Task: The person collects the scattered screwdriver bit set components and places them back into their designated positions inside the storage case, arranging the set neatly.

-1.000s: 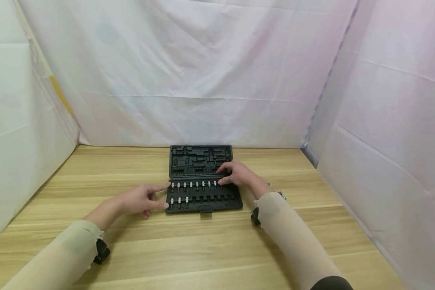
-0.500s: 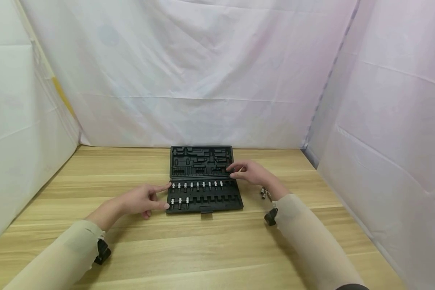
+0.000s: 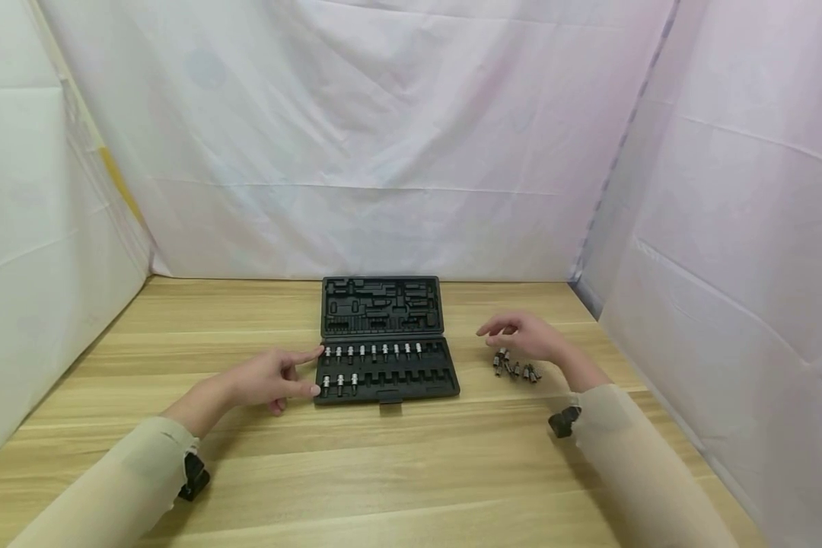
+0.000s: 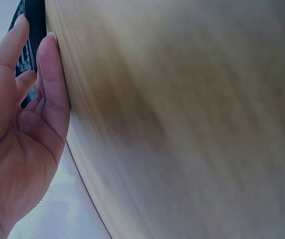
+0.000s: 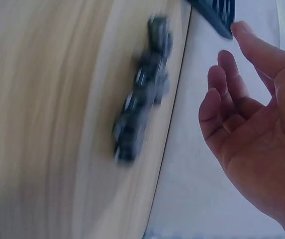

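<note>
An open black socket case lies on the wooden table, its moulded lid tipped back. Several silver-topped bit sockets fill most of the back row; three more stand at the left of the front row. My left hand touches the case's left side with straight index finger and thumb. To the right of the case, my right hand hovers behind a small pile of loose bit sockets. Its fingers are relaxed with nothing between them. The right wrist view shows that pile blurred.
Empty slots run along the right of the front row, with a couple at the back row's right end. White cloth hangs behind the table and at both sides. The wooden table extends in front of the case.
My right hand has let go at the back row, leaving a bit socket there, and moved right to the loose pile, which is now uncovered. The left hand stays at the case.
</note>
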Motion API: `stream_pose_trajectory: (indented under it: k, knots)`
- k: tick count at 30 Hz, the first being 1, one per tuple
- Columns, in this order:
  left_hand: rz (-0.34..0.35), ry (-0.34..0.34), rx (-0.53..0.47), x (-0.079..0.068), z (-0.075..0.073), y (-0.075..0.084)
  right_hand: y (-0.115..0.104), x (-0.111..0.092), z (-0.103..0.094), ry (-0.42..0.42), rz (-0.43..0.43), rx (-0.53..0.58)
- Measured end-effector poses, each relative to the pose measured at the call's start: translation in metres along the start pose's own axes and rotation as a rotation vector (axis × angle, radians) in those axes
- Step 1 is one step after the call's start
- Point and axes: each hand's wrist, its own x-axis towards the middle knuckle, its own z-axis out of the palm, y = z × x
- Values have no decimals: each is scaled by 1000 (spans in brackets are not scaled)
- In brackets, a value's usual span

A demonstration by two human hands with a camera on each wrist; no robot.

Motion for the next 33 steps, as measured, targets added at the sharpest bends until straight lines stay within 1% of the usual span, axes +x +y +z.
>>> stream_pose_trajectory:
  k: [7,11,15,19,23,26,33]
  knots:
    - [6,-3,-7,-1,0,1,32,-27,-17,-19,29,12]
    - [10,-4,-4,-2,0,1,45,-40,-22,-38,32,-39]
    - [10,-5,-9,-2,0,0,55,-50,-25,-75,33,-56]
    - [12,-7,-21,-1,0,0,61,-57,-27,-105,19,-65]
    - [12,-9,-24,-1,0,0,63,-58,-27,-123,26,-66]
    - [18,-9,-17,-2,0,1,64,-59,-27,-129,54,-65]
    - [30,-7,-6,-2,0,3,66,-63,-29,-134,72,-39]
